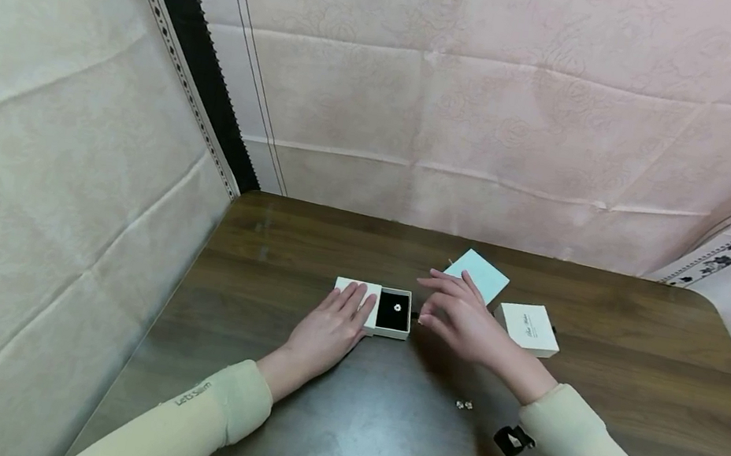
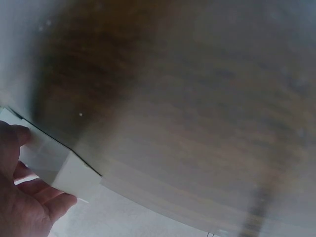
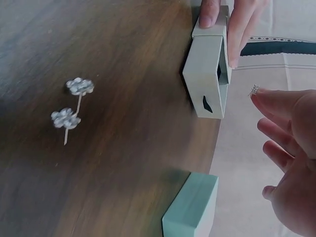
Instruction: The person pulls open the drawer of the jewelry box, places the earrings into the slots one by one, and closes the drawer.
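My left hand (image 1: 329, 330) grips the white sleeve of a small slide-out jewelry box (image 3: 203, 69), thumb on one side and fingers on the other. Its tray (image 1: 409, 323) is pulled partway out to the right, showing a black pad (image 1: 387, 318) with a small sparkling piece (image 1: 397, 307) on it. Beside the tray's open end, my right hand (image 1: 459, 318) pinches a tiny sparkling stud earring (image 3: 254, 90) between thumb and finger. Two flower-shaped stud earrings (image 1: 464, 405) lie on the table nearer to me. The box's printed side is hidden under my left hand.
Behind my right hand lies a light blue box (image 1: 483, 275), and a white box with printed lettering (image 1: 527, 328) sits to its right. All rest on a dark wooden table (image 1: 290, 248). Pale patterned cloth (image 1: 495, 137) hangs behind the table's back edge.
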Tool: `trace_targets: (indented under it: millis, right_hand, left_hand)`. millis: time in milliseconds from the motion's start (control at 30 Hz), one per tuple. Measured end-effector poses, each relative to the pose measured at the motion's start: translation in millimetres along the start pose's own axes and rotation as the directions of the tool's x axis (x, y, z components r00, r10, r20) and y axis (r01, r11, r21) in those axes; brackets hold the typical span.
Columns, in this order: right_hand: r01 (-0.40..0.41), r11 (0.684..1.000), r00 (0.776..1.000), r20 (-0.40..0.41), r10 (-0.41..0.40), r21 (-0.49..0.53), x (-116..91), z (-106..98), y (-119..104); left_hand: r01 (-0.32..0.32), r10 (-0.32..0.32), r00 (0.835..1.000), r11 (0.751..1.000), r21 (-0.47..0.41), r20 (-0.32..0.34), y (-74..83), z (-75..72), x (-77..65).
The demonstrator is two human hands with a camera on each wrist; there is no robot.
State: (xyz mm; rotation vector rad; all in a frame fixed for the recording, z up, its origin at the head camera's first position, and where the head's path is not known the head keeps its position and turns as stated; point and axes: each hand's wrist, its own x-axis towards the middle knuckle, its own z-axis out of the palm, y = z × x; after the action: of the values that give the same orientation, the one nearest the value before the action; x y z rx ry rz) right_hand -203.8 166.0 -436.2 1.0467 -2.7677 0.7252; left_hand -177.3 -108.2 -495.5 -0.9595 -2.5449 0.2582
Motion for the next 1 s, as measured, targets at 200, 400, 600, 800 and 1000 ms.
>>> trace_targets:
  millis: [200, 400, 600, 800, 1000]
  right_hand:
    - [-0.003, 1.000, 1.000, 0.021, 0.002, 0.027, 10.0, 6.0, -0.5]
    - [0.007, 0.998, 0.999, 0.051, -0.010, 0.056, 19.1, 10.7, -1.4]
    - [0.005, 0.996, 0.996, 0.088, -0.013, 0.092, 25.7, 17.7, -0.4]
    - [-0.023, 0.993, 0.987, 0.158, 0.005, 0.114, 30.6, 22.6, -0.1]
    - [-0.008, 0.996, 0.985, 0.172, -0.008, 0.091, 34.4, 29.0, 2.3]
  left_hand:
    - [-0.004, 0.004, 1.000, 1.000, 0.004, 0.013, -0.1, -1.0, 0.0]
    - [-0.001, 0.001, 1.000, 1.000, 0.004, 0.027, -0.6, -2.1, -0.4]
    - [-0.007, 0.006, 1.000, 1.000, 0.015, 0.018, -0.4, -1.3, 0.2]
    - [-0.007, 0.007, 1.000, 1.000, 0.020, 0.008, -0.3, -1.6, 0.1]
    - [-0.008, 0.007, 1.000, 1.000, 0.023, 0.022, -0.3, -3.3, -0.4]
